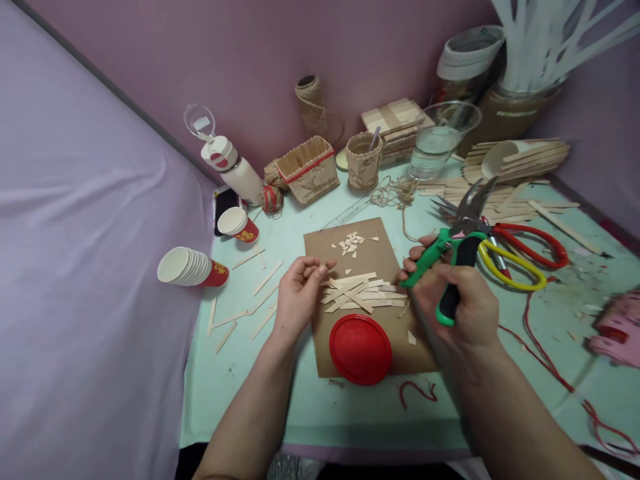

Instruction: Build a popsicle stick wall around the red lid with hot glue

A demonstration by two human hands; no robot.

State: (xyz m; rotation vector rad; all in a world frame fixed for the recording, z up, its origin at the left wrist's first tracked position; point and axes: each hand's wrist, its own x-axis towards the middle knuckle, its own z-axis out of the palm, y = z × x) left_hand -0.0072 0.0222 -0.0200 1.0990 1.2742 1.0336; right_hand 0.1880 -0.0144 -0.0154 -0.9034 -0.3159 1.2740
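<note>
Apparently was snipping wooden strips (357,293) | left hand (300,285) pinched tiny piece (325,262) | right hand (467,293) gripped green-handled pruning shears (449,245) | next likely needed blades (473,205) nearer

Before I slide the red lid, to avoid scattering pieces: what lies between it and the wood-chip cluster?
The head view shows a pile of wooden strips and one stray chip between the red lid and the wood-chip cluster.
</note>
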